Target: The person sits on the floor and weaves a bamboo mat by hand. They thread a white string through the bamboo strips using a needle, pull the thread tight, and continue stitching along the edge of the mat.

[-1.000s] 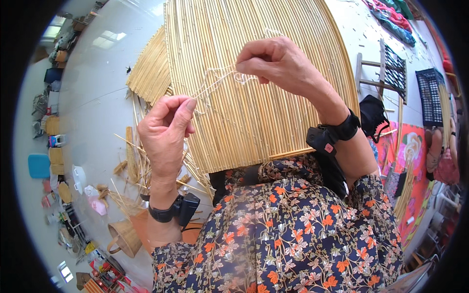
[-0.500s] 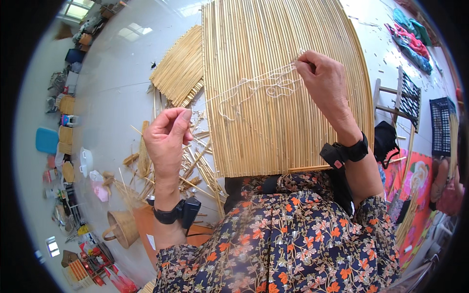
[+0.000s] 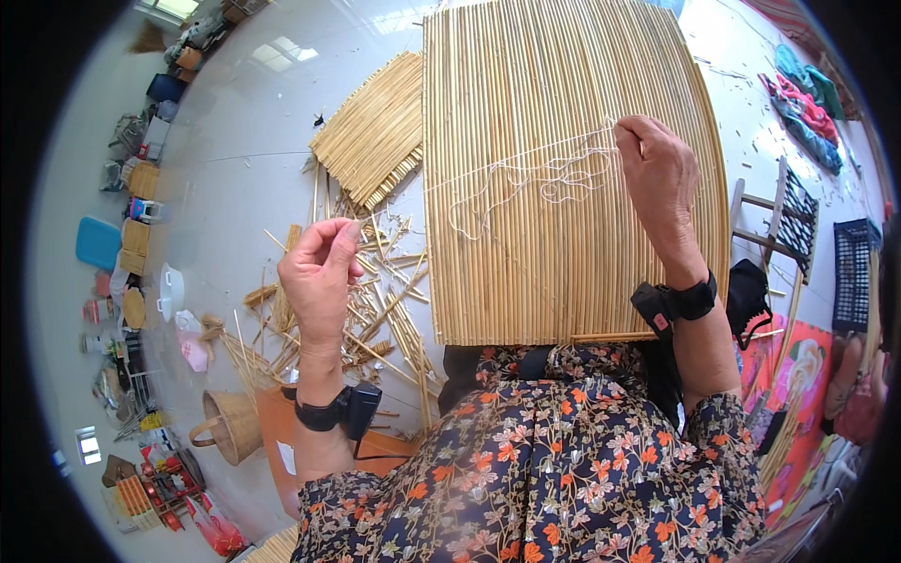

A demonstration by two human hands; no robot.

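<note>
A white thread [image 3: 526, 161] runs between my two hands, taut along one strand, with loose tangled loops drooping below it. My left hand [image 3: 319, 272] pinches one end between thumb and fingertips, out past the left edge of the large reed mat [image 3: 572, 272]. Over the right part of that mat, my right hand [image 3: 659, 174] is closed on the bunched other end. The mat is made of many straight tan reeds side by side and reaches to my lap. A lone reed [image 3: 615, 336] lies crosswise at its near edge.
A smaller reed mat [image 3: 371, 127] sits left of the large one, above scattered reed offcuts [image 3: 380, 310]. A woven basket [image 3: 228, 427] stands lower left. To the right are a wooden chair [image 3: 784, 216], a dark crate [image 3: 852, 272] and crumpled clothes [image 3: 802, 108]. Household goods line the left wall.
My hands have spread farther apart, the right one moving rightward, and the thread is stretched longer. The whole view has shifted slightly, so the mat appears further right.
</note>
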